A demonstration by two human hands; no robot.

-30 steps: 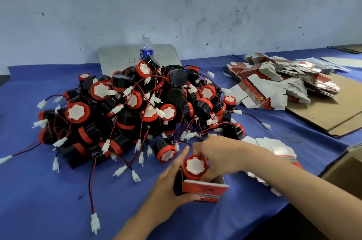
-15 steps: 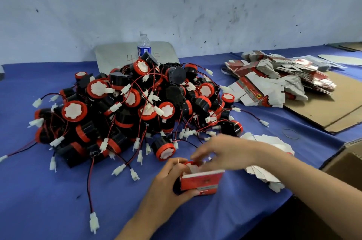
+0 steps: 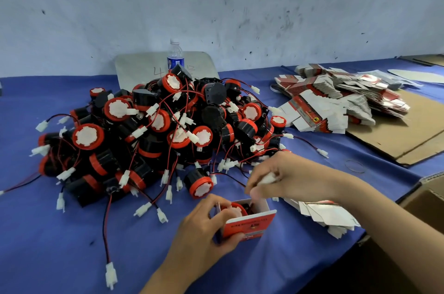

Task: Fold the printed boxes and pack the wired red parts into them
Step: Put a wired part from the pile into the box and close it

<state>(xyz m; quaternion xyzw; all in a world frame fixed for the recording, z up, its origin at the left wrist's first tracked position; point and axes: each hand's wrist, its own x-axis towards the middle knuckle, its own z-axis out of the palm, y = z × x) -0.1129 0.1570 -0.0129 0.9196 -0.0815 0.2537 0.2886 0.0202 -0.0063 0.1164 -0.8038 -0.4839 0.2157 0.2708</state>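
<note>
A small red printed box stands open-topped near the table's front edge, with a red-and-black wired part sunk inside it. My left hand grips the box from its left side. Just above the box's opening, my right hand pinches the part's white connector and bunched wire. A big heap of red-and-black wired parts lies behind. Several flat printed box blanks lie under my right forearm.
A larger pile of flat box blanks sits at the back right on brown cardboard. A water bottle stands behind the heap. An open carton is at the right edge. Loose wires with white plugs trail across the blue cloth.
The red part has gone down into the box. My right hand has lifted off it and now holds the white connector above the opening; my left hand keeps its grip on the box.
</note>
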